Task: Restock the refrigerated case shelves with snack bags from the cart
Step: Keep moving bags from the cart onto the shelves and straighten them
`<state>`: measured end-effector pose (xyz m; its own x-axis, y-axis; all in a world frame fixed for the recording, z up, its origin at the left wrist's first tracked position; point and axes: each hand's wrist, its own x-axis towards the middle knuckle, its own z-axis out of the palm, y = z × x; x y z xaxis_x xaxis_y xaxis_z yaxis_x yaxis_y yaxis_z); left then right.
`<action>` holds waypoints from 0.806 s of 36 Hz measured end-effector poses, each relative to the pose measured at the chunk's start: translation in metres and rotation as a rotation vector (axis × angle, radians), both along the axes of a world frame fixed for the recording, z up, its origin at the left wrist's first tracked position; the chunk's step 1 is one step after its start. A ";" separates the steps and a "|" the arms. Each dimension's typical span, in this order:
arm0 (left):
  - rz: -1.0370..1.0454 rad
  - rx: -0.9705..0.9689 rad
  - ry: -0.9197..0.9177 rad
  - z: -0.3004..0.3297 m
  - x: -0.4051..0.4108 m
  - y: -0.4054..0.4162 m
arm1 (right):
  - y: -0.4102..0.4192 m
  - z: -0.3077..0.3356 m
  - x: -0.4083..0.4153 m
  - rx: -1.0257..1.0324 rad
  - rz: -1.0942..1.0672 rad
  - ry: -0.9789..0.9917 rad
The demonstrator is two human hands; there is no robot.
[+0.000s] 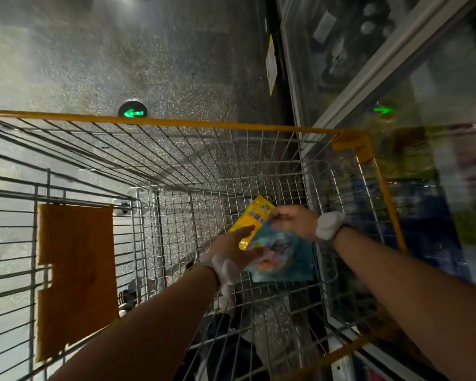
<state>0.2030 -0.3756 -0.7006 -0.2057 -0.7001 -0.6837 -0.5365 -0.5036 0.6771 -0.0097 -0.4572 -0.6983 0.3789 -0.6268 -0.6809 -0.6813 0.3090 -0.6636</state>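
Both my arms reach down into a wire cart (176, 160) with a yellow rim. At its bottom lie a yellow snack bag (252, 220) and a blue snack bag (283, 254) that overlaps it. My left hand (232, 247) rests on the bags with fingers stretched over the yellow one and thumb on the blue one. My right hand (294, 220) pinches the top edge of the bags, fingers curled. Each wrist wears a white band. The refrigerated case (423, 174) with glass front runs along the right side.
An orange flap (74, 276) hangs on the cart's left wire wall. The speckled floor carries a round green arrow marker (132, 112). A yellow tag (271, 64) hangs on the case's edge. The view is motion-blurred.
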 end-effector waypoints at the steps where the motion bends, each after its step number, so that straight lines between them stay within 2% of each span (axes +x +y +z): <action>1: -0.044 -0.013 -0.017 0.002 0.001 -0.001 | 0.001 0.002 0.002 0.022 -0.052 -0.037; 6: -0.041 -0.070 -0.135 0.004 0.008 -0.010 | 0.011 0.004 0.010 0.066 -0.199 -0.138; 9: -0.193 -0.067 -0.196 0.012 0.017 -0.017 | 0.016 -0.005 0.013 0.071 -0.396 -0.172; 11: -0.201 -0.117 -0.208 0.025 0.026 -0.024 | 0.019 -0.016 0.010 0.008 -0.436 -0.080; 14: -0.128 -0.231 -0.248 0.044 0.044 -0.029 | 0.023 -0.036 0.001 -0.083 -0.234 0.157; 17: -0.258 -0.165 -0.339 0.045 0.067 -0.027 | 0.031 -0.056 0.000 -0.205 -0.051 0.227; 23: -0.263 -0.080 -0.457 0.041 0.092 -0.032 | 0.036 -0.075 0.022 -0.578 0.694 0.310; 25: -0.280 -0.064 -0.476 0.039 0.097 -0.029 | 0.041 -0.080 0.041 -0.559 0.975 0.359; 28: -0.306 -0.037 -0.509 0.038 0.104 -0.024 | 0.050 -0.083 0.066 -0.375 1.032 0.373; 29: -0.317 -0.025 -0.526 0.037 0.107 -0.022 | 0.052 -0.085 0.073 -0.397 1.041 0.393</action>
